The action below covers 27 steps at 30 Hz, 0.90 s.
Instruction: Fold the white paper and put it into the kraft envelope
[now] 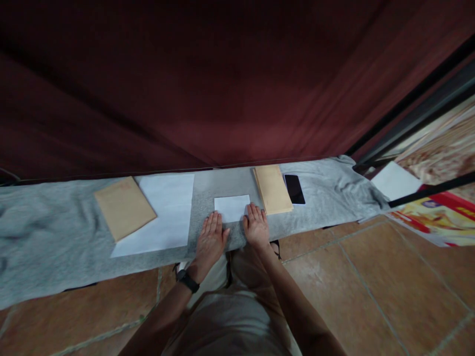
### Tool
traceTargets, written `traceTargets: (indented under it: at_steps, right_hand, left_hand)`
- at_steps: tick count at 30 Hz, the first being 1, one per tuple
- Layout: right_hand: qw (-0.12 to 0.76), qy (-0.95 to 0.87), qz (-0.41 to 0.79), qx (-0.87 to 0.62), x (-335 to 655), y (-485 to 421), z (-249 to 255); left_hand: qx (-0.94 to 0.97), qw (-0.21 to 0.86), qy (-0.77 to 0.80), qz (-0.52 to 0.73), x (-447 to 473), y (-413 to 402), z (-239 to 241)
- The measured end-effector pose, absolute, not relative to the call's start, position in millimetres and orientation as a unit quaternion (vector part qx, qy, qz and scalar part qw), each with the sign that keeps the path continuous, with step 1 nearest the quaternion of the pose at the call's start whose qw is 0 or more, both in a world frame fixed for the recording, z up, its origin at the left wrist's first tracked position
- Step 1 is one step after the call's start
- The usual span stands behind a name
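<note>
A small white sheet of paper (232, 207), perhaps folded, lies flat on the grey cloth in front of me. My left hand (211, 237) rests palm down at its left edge, fingers stretched out and thumb apart. On the right edge of the paper my right hand (257, 225) lies flat, its fingers extended. A stack of brown envelopes (273, 190) is just beyond my right fingertips. To the left, a single brown envelope (125, 207) lies tilted across larger white sheets (172, 210).
The grey cloth (55, 222) covers a narrow bench. A dark-screened phone (295, 189) lies right of the envelope stack. Behind the bench hangs a dark red curtain (222, 99). Black bars (415, 99) and a colourful printed package (438, 217) stand at the right, above floor tiles (371, 277).
</note>
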State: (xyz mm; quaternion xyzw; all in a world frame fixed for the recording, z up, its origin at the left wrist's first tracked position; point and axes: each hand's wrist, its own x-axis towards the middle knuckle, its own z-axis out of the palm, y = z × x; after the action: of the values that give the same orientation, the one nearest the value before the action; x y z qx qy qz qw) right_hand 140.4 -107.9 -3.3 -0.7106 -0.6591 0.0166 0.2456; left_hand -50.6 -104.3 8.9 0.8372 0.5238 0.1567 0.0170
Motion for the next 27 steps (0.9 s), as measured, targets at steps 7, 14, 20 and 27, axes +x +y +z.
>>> traceTargets:
  at_steps: [7, 14, 20, 27]
  right_hand:
    - [0.245, -0.653, 0.008, -0.717, 137.3, -107.7, -3.8]
    - [0.239, -0.651, 0.008, -0.720, 136.7, -107.7, -4.1]
    - [0.257, -0.653, 0.030, -0.712, 137.2, -100.8, -0.5]
    - [0.262, -0.702, 0.088, -0.656, 123.6, -78.6, 7.5]
  left_hand:
    - [0.860, 0.042, 0.492, 0.130, -11.6, -67.9, 16.3]
    - [0.863, 0.051, 0.490, 0.113, 3.5, -50.3, 9.9]
    - [0.865, 0.040, 0.491, 0.095, 1.6, -51.2, 8.6]
    - [0.875, 0.037, 0.476, 0.075, -1.3, -50.5, 3.6]
